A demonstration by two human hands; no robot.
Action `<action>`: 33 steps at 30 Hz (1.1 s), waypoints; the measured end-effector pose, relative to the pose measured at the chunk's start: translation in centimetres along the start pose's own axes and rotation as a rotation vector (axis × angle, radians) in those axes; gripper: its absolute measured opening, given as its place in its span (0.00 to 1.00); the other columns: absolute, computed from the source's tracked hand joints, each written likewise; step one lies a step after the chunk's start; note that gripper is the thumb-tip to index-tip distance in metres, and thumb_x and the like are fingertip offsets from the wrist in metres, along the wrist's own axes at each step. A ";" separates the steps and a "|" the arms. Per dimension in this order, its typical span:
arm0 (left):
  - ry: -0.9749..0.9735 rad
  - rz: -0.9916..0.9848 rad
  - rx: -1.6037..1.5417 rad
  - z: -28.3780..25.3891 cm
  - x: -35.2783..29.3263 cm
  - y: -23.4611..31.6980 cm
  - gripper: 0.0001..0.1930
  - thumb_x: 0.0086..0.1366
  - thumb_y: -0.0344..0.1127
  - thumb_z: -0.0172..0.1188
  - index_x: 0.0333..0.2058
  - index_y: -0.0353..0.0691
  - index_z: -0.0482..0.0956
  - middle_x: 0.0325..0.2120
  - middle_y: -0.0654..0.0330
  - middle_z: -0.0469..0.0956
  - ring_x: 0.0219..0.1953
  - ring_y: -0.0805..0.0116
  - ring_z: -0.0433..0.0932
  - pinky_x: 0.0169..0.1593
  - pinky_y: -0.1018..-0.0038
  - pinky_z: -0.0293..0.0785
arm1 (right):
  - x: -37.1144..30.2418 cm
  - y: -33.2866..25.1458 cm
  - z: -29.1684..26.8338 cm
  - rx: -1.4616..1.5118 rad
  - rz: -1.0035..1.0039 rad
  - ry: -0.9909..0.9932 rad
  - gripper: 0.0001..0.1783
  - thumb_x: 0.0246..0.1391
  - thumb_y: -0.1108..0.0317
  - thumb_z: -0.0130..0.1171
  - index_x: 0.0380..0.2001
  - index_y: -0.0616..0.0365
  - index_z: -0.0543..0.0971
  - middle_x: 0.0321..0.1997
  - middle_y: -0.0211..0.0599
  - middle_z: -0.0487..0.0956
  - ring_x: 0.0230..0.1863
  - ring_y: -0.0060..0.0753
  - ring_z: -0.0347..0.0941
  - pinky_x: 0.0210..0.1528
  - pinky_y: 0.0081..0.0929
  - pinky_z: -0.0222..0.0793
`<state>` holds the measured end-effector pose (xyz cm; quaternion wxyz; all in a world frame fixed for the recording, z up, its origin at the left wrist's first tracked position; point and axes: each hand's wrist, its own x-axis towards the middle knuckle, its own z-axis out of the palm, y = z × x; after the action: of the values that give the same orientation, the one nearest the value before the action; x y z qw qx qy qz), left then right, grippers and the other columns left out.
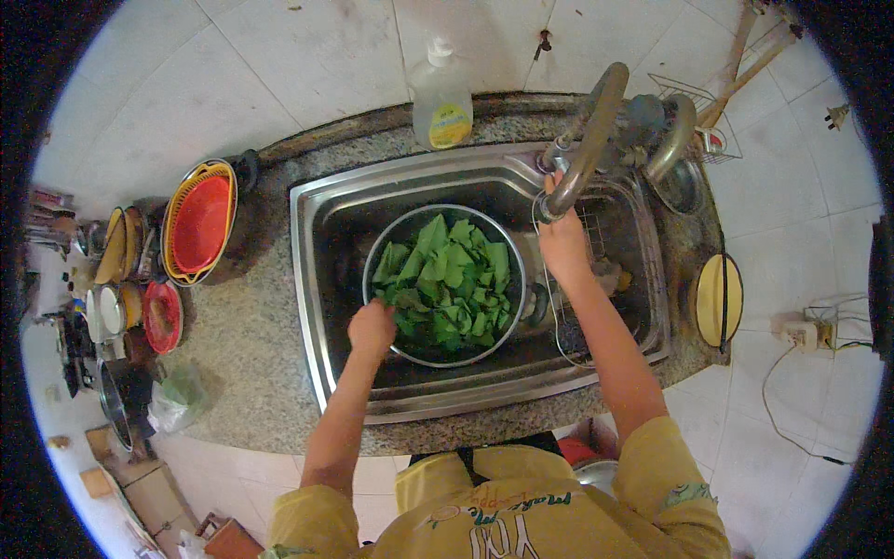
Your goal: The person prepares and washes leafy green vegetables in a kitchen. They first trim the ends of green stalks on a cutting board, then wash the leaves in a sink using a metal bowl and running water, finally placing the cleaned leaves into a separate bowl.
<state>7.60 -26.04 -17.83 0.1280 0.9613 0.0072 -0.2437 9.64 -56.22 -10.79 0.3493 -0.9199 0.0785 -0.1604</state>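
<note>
A round metal basin sits in the left part of the steel sink, filled with cut green leaves. My left hand is closed on the basin's near-left rim. At the sink's far right side, my right hand reaches up to the faucet. Its fingers close on the faucet near the base, partly hidden behind the end of the curved spout. No stream of water can be made out.
A soap bottle stands behind the sink. Red and yellow baskets, a red bowl and a plastic bag are on the left counter. A yellow oval item lies right. A wire rack occupies the sink's right part.
</note>
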 end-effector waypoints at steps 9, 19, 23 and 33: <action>-0.375 0.059 -1.412 2.2 1.5 8.4 0.12 0.60 0.35 0.46 0.35 0.31 0.70 0.28 0.55 0.74 0.29 0.67 0.74 0.34 0.74 0.73 | 0.1 0.9 0.7 -0.308 -0.130 -0.217 0.29 0.40 0.81 0.41 0.51 0.69 0.58 0.59 0.54 0.48 0.57 0.44 0.53 0.54 0.28 0.56; -0.370 -0.191 -1.642 3.9 0.5 5.2 0.12 0.60 0.35 0.45 0.37 0.32 0.70 0.28 0.57 0.73 0.30 0.68 0.73 0.35 0.74 0.71 | 1.9 1.7 -0.6 0.777 0.438 0.130 0.15 0.46 0.74 0.45 0.41 0.64 0.69 0.42 0.49 0.69 0.48 0.43 0.64 0.47 0.31 0.64; -0.289 -0.264 -1.611 4.4 -0.1 2.9 0.11 0.60 0.34 0.46 0.36 0.33 0.71 0.28 0.57 0.73 0.29 0.67 0.73 0.35 0.74 0.72 | 2.9 1.5 -1.4 1.485 1.003 0.086 0.10 0.47 0.72 0.45 0.31 0.69 0.68 0.34 0.48 0.70 0.41 0.45 0.67 0.46 0.36 0.67; -0.261 -0.304 -1.556 6.3 -1.1 0.2 0.12 0.57 0.36 0.49 0.37 0.34 0.71 0.29 0.56 0.74 0.29 0.65 0.75 0.32 0.73 0.73 | 5.4 0.8 -1.8 1.704 1.090 0.046 0.14 0.46 0.78 0.44 0.37 0.78 0.64 0.40 0.58 0.69 0.42 0.49 0.68 0.41 0.32 0.71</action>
<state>3.73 -27.74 -22.60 0.7264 0.5489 0.2907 -0.2941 14.04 -59.34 -8.79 0.9137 -0.1994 0.3540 0.0006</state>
